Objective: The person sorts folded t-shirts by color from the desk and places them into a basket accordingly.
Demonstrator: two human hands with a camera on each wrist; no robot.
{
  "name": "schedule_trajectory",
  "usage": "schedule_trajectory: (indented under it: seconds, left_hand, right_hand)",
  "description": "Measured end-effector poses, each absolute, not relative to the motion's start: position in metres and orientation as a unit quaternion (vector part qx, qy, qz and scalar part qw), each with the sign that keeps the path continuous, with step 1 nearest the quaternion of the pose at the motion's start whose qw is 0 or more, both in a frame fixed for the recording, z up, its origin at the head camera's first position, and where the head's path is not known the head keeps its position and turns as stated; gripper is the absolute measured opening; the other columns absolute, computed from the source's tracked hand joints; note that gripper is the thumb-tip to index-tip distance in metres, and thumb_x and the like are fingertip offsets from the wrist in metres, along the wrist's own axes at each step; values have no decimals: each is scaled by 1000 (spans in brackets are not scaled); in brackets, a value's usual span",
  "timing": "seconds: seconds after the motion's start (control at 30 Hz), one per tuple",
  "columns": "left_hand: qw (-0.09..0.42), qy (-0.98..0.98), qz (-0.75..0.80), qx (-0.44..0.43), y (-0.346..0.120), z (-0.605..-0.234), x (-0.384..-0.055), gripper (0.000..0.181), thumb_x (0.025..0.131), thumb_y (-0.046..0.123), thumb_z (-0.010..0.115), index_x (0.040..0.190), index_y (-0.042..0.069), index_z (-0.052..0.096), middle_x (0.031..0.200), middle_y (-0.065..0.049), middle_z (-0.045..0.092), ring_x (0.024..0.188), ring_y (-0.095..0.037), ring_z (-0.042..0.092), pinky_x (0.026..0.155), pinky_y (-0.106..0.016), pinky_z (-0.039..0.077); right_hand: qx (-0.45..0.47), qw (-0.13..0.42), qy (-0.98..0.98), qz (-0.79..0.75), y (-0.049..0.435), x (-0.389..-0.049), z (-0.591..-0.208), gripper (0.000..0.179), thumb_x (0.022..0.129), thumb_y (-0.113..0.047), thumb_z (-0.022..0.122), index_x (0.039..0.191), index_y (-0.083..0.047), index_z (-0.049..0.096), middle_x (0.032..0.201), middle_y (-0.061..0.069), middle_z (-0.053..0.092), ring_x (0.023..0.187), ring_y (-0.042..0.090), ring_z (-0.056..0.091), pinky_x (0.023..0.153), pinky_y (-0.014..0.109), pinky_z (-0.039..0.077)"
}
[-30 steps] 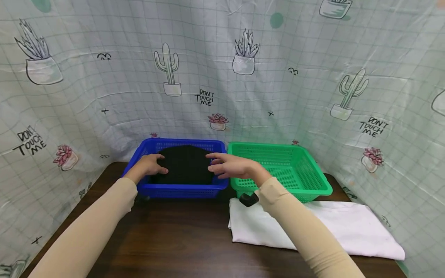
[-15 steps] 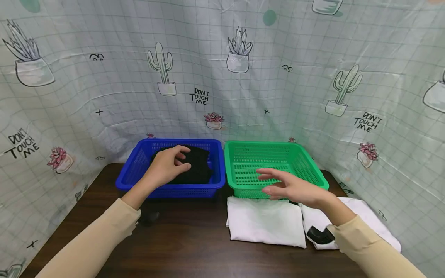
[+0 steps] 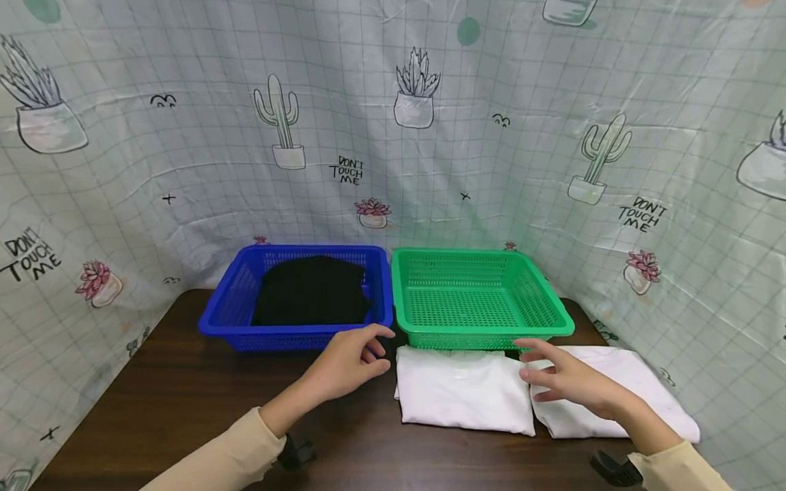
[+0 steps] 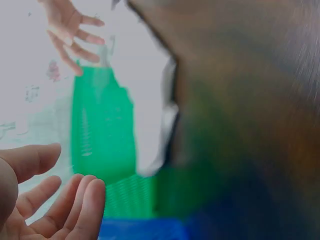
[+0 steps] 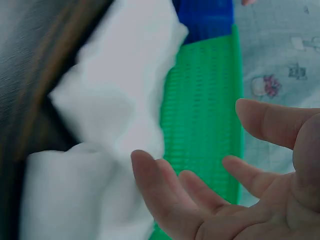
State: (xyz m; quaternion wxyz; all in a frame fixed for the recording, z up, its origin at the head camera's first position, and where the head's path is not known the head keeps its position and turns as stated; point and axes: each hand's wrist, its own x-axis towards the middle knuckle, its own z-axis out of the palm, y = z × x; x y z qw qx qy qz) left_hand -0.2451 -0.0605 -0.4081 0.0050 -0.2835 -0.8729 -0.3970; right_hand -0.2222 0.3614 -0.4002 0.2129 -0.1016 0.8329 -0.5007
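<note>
My left hand (image 3: 350, 363), fingers loosely bent and holding nothing, is in front of the blue basket (image 3: 295, 330), just left of a folded white cloth (image 3: 463, 392). My right hand (image 3: 571, 377), also holding nothing, is over the left part of a second white cloth (image 3: 620, 382). In the right wrist view its fingers (image 5: 165, 195) spread above the white fabric and the green basket (image 5: 200, 110). Folded black cloth (image 3: 310, 290) lies inside the blue basket. Nothing lies in the green basket, which stands to the right of the blue one.
Both baskets stand side by side at the back of a dark wooden table (image 3: 362, 457). Behind them hangs a white curtain (image 3: 344, 109) printed with cacti and potted plants. The two white cloths lie side by side before the green basket.
The left hand has left the black cloth and moved right and toward the front. The right hand has moved away from the blue basket, across the green one, to the white cloths.
</note>
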Motion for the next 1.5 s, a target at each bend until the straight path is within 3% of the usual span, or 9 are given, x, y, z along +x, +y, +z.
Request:
schedule_trajectory:
  seconds: [0.2, 0.47, 0.67, 0.83, 1.0, 1.1, 1.27, 1.5]
  left_hand:
    - [-82, -857, -445, -246, -46, -436, -247, 54, 99, 17, 78, 147, 7, 58, 119, -16, 72, 95, -22, 75, 76, -38, 61]
    - [-141, -843, -487, -180, -28, -459, -257, 66, 94, 19, 82, 152, 8, 54, 126, -21, 70, 109, -34, 69, 77, -42, 60]
    - [-158, -831, -509, -162, -16, -460, -260, 73, 89, 12, 85, 153, 7, 51, 115, -16, 70, 95, -24, 67, 70, -35, 57]
    - [-179, -821, -519, -157, -16, -460, -259, 73, 89, 7, 85, 154, 7, 51, 99, -9, 67, 86, -20, 63, 70, -33, 53]
    - [-227, -762, -586, -154, -16, -462, -258, 71, 89, -3, 80, 153, 7, 51, 101, -13, 57, 84, -20, 59, 73, -32, 55]
    - [-252, -732, -616, -146, -16, -465, -258, 68, 90, -6, 77, 153, 6, 52, 105, -14, 53, 88, -20, 58, 77, -32, 58]
    - [-258, -726, -621, -149, -16, -468, -258, 65, 91, -5, 79, 151, 5, 55, 111, -16, 56, 92, -21, 63, 83, -35, 60]
    - [-218, -763, -593, -136, -14, -471, -256, 67, 88, 1, 84, 149, 13, 59, 138, -20, 55, 115, -30, 60, 92, -46, 58]
  right_hand:
    - [-67, 240, 825, -506, 370, -219, -415, 87, 109, -19, 63, 167, 2, 2, 151, 44, 30, 122, 42, 64, 90, 53, 62]
    - [-54, 253, 828, -497, 364, -223, -428, 87, 109, -23, 63, 167, 2, 3, 147, 44, 38, 119, 37, 64, 91, 52, 62]
    - [-46, 258, 818, -512, 353, -225, -434, 86, 108, -22, 64, 168, 1, 6, 150, 43, 36, 130, 42, 58, 98, 56, 58]
    - [-31, 250, 804, -539, 345, -225, -441, 87, 107, -21, 67, 169, -3, 9, 150, 39, 37, 131, 37, 57, 103, 54, 55]
    - [-46, 235, 785, -571, 341, -226, -453, 86, 106, -19, 68, 171, -7, 14, 158, 42, 26, 138, 41, 52, 102, 45, 55]
    - [-63, 243, 776, -579, 340, -226, -456, 79, 107, -21, 67, 170, -7, 21, 157, 41, 29, 137, 41, 50, 102, 42, 52]
    - [-72, 239, 774, -582, 334, -224, -457, 76, 107, -21, 67, 168, -4, 25, 149, 35, 39, 124, 28, 58, 98, 40, 53]
    - [-57, 216, 774, -593, 325, -220, -461, 83, 102, -16, 74, 168, -6, 25, 159, 40, 20, 114, 29, 64, 89, 46, 58]
